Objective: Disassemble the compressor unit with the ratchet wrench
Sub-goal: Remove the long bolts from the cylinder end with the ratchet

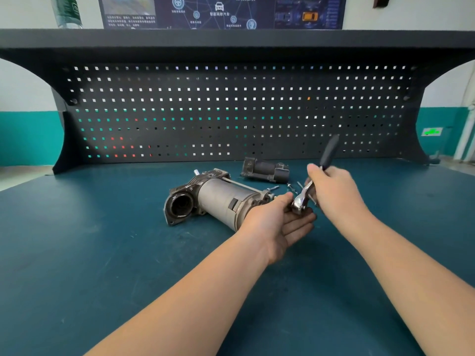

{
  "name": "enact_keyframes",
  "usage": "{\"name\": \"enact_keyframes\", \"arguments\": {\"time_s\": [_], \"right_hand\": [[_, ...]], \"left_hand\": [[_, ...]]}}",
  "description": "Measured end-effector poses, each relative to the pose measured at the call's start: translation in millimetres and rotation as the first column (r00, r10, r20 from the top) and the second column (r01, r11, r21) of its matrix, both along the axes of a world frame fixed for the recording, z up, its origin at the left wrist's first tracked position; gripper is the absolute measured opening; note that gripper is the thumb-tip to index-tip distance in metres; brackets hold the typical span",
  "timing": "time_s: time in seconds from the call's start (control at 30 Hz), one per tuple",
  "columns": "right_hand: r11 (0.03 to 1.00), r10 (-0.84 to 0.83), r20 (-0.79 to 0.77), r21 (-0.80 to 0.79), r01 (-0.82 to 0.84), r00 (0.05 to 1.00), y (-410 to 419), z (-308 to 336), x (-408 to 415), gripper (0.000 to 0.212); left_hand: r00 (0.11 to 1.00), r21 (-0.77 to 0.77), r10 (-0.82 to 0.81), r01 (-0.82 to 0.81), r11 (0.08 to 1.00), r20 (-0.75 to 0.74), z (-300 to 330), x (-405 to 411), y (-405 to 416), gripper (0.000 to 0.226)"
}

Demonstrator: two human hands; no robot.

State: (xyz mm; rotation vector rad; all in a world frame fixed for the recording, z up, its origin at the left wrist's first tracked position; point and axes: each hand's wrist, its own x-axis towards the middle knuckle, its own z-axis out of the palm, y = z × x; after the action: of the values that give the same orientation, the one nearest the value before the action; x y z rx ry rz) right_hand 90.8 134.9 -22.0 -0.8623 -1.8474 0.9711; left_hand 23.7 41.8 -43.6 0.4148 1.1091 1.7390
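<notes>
The grey cylindrical compressor unit [218, 200] lies on its side on the teal bench [102, 253], its round opening facing left. My right hand [334, 191] grips the ratchet wrench [307, 192] by its shank, the dark handle pointing up and back. The chrome head of the wrench points down just right of the unit's right end. My left hand [280, 222] lies palm up under the wrench head, thumb and fingers touching it. What sits in the socket is hidden.
A dark removed part [266, 170] lies behind the unit. Several loose bolts [291, 186] are scattered between it and my right hand. A black pegboard [231, 111] closes the back of the bench under a shelf.
</notes>
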Motion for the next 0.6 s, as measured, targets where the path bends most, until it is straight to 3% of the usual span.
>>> {"name": "enact_keyframes", "arguments": {"time_s": [0.07, 0.13, 0.23, 0.33, 0.4, 0.43, 0.5, 0.57, 0.6], "right_hand": [[0.96, 0.088, -0.074, 0.274, -0.065, 0.993, -10.2, 2.9, 3.9, 0.03], [0.863, 0.235, -0.019, 0.465, -0.199, 0.972, -19.5, 2.3, 7.6, 0.023], [0.778, 0.281, 0.068, 0.568, -0.269, 0.957, -23.8, -3.4, 6.6, 0.017], [0.918, 0.161, -0.108, 0.383, -0.109, 0.981, -18.7, -3.5, -0.5, 0.024], [0.991, 0.005, -0.101, 0.135, 0.009, 0.995, -5.8, -2.3, -3.1, 0.03], [0.999, -0.012, -0.068, -0.034, 0.01, 0.998, 1.0, -2.0, -3.1, 0.032], [0.929, 0.049, 0.017, -0.369, -0.039, 0.999, 9.5, -3.8, -1.8, 0.033], [0.86, 0.109, 0.034, -0.504, -0.077, 0.993, 12.4, -6.8, -0.7, 0.035], [0.878, 0.107, 0.02, -0.471, -0.085, 0.994, 12.8, -6.7, -1.1, 0.035]], "left_hand": [[1.0, 0.007, 0.004, -0.004, 1.0, -0.006, -0.5, -0.9, -0.9, 0.024], [1.0, 0.019, 0.002, -0.002, 1.0, -0.017, -0.8, -1.6, -1.5, 0.023], [1.0, 0.035, 0.004, -0.003, 0.999, -0.018, -0.9, -1.7, -0.7, 0.017], [1.0, 0.024, 0.014, -0.014, 1.0, 0.007, -0.4, -1.5, -0.4, 0.017], [1.0, 0.017, 0.017, -0.017, 1.0, 0.005, -0.1, -1.1, -0.3, 0.017], [1.0, 0.015, 0.02, -0.02, 1.0, 0.004, -0.1, -1.0, -0.1, 0.017], [1.0, 0.012, 0.026, -0.026, 1.0, 0.007, -0.5, -0.9, 0.9, 0.017], [1.0, 0.008, 0.027, -0.027, 1.0, 0.011, -0.4, -0.8, 1.4, 0.017], [1.0, 0.009, 0.023, -0.024, 1.0, 0.014, -0.4, -0.8, 1.2, 0.017]]}}
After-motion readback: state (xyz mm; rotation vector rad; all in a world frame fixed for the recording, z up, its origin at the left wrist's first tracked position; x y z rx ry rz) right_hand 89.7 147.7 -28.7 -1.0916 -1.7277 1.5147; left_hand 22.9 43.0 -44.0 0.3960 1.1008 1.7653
